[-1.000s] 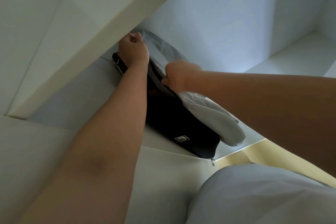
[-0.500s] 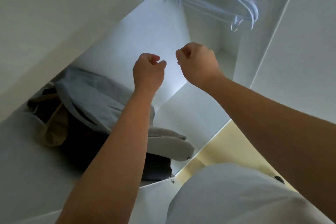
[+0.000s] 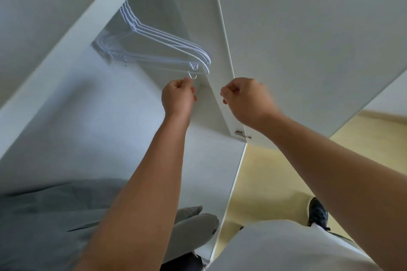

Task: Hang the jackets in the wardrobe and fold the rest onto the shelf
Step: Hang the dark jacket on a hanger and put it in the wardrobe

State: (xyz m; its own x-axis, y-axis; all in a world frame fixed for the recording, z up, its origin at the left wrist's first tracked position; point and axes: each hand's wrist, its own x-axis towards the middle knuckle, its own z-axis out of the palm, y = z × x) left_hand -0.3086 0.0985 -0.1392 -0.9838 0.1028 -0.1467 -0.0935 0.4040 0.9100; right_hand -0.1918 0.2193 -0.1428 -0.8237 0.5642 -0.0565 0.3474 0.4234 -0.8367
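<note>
Left hand (image 3: 178, 99), fingers curled, is at the hook of the hangers (image 3: 174, 43) just above it; a grip cannot be told. Right hand (image 3: 246, 101), beside it, is curled on nothing. Grey clothes (image 3: 44, 215) lie well below.

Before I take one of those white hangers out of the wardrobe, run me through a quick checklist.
1. White wire hangers hang bare inside the wardrobe: ok.
2. Left hand is up at the front hanger's lower hook; whether it grips the hook: cannot tell.
3. Right hand is curled and holds nothing, so it is free to help: ok.
4. Wardrobe door stands open, clear of the hangers: ok.
5. Garment ready to hang: the grey garment lies below, in neither hand: not ok.
</note>
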